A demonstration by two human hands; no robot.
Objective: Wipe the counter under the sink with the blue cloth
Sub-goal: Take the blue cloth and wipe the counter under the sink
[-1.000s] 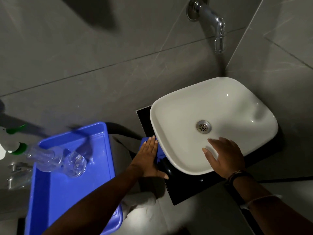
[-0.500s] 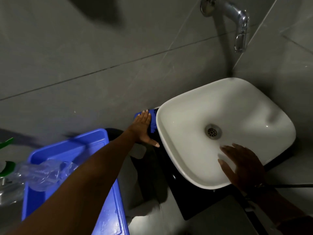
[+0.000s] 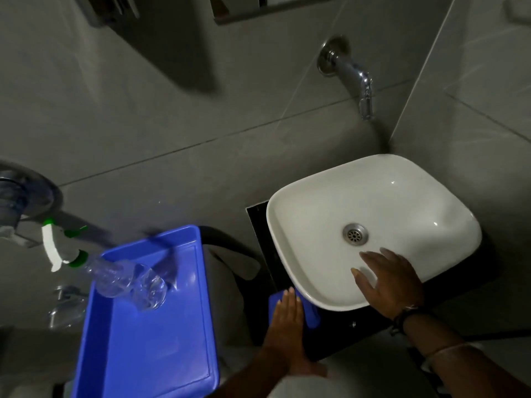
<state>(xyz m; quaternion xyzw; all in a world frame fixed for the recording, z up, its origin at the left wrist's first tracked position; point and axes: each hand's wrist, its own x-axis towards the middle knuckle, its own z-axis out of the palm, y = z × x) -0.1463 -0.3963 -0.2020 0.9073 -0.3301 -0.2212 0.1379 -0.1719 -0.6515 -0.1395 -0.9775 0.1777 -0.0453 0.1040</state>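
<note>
A white basin [image 3: 402, 196] sits on a black counter [image 3: 260, 225] in the corner. The blue cloth [image 3: 311, 313] lies on the counter's front left part, tucked against the basin's rim. My left hand [image 3: 287, 326] presses flat on the cloth with fingers straight, covering most of it. My right hand [image 3: 388, 280] rests flat on the basin's front rim, fingers spread, holding nothing.
A blue plastic tray [image 3: 149, 340] stands left of the counter with a clear spray bottle [image 3: 115, 274] lying across its far corner. A chrome tap [image 3: 353, 73] sticks out of the grey tiled wall above the basin. More chrome fittings [image 3: 17, 196] are at the far left.
My left hand has slid the cloth from the counter's back left corner toward the front along the basin's side. The right hand stays on the basin rim. The view has tilted up.
</note>
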